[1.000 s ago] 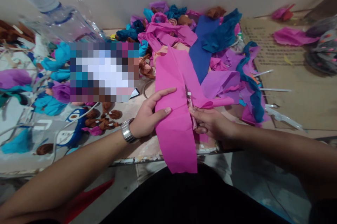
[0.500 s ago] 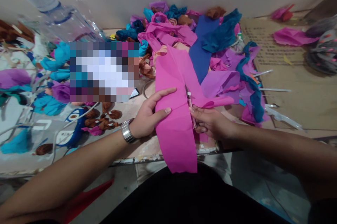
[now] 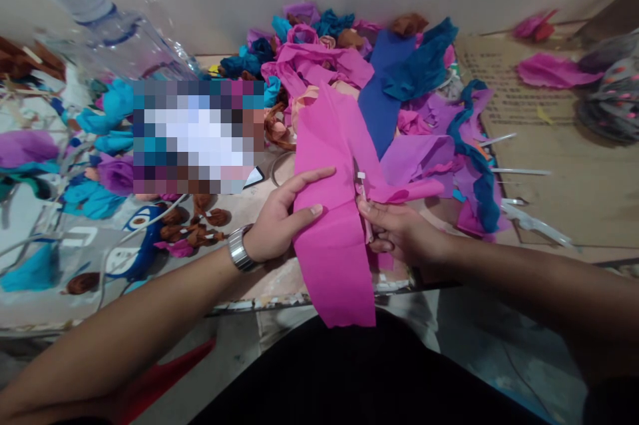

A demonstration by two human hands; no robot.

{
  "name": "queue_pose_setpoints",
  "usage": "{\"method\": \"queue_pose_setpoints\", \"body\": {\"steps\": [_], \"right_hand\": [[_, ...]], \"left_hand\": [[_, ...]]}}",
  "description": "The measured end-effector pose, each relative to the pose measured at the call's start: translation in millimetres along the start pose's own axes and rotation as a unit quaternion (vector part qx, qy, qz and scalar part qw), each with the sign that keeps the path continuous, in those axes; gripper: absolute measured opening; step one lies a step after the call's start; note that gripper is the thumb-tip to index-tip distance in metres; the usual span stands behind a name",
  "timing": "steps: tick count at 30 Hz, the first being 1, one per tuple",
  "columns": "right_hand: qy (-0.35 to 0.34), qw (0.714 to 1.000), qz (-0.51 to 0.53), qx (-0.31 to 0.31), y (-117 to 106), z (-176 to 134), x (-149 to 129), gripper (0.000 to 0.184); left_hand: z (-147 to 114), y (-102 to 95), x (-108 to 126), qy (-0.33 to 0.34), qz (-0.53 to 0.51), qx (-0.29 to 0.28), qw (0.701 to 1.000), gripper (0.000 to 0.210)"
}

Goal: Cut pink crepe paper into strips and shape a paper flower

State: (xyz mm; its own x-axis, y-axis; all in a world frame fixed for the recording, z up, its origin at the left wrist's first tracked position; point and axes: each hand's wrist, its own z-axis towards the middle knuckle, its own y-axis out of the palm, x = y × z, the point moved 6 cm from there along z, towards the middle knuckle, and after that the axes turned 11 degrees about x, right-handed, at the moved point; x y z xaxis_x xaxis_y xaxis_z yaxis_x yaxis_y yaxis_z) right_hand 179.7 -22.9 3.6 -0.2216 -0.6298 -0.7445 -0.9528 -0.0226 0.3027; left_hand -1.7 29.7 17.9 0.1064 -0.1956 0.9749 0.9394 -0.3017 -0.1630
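Note:
A long sheet of bright pink crepe paper (image 3: 334, 272) hangs over the table's front edge toward me. My left hand (image 3: 279, 215) grips its left side, with thumb and index finger stretched on top; the other fingers are hidden, apparently beneath. At the sheet's right edge my right hand (image 3: 399, 232) is closed on small scissors (image 3: 361, 188), their blades pointing away from me at the slit in the paper. The handles are mostly covered by my fingers. A narrower pink strip (image 3: 367, 158) spreads off to the right of the slit.
Crumpled crepe paper and paper flowers (image 3: 324, 58) heap up behind the sheet. A clear plastic bottle (image 3: 134, 38) stands at back left, near a blurred-out patch. Brown paper buds (image 3: 192, 232) lie left of my wrist. Cardboard (image 3: 564, 178) and white glue sticks (image 3: 524, 172) are on the right.
The scissors and my right hand have shifted very slightly, and the paper's lower end has swung a little to the right. My left hand keeps its grip.

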Motion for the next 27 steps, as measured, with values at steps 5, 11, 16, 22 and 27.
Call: {"method": "queue_pose_setpoints", "body": {"steps": [5, 11, 16, 22, 27], "right_hand": [[-0.013, 0.999, 0.021, -0.044, 0.0, 5.9, -2.1, 0.05], [-0.023, 0.998, 0.007, -0.053, -2.3, 10.3, -3.0, 0.048], [-0.048, 0.997, -0.014, -0.057, -3.8, 15.5, -3.9, 0.052], [-0.063, 0.996, -0.023, -0.066, -1.7, 14.4, -8.4, 0.05], [-0.066, 0.995, -0.021, -0.065, -2.2, 13.9, -9.2, 0.048]], "left_hand": [[-1.0, 1.4, 2.5, 0.007, -0.003, 0.003, 1.0, 0.058], [-3.2, 2.4, 5.5, 0.01, -0.006, 0.006, 1.0, 0.058], [-4.3, 2.9, 5.4, 0.014, -0.013, 0.001, 1.0, 0.059], [-8.1, 6.1, 10.2, 0.037, -0.032, -0.016, 0.999, 0.06], [-10.0, 7.7, 13.3, 0.055, -0.021, -0.019, 0.998, 0.061]]}}
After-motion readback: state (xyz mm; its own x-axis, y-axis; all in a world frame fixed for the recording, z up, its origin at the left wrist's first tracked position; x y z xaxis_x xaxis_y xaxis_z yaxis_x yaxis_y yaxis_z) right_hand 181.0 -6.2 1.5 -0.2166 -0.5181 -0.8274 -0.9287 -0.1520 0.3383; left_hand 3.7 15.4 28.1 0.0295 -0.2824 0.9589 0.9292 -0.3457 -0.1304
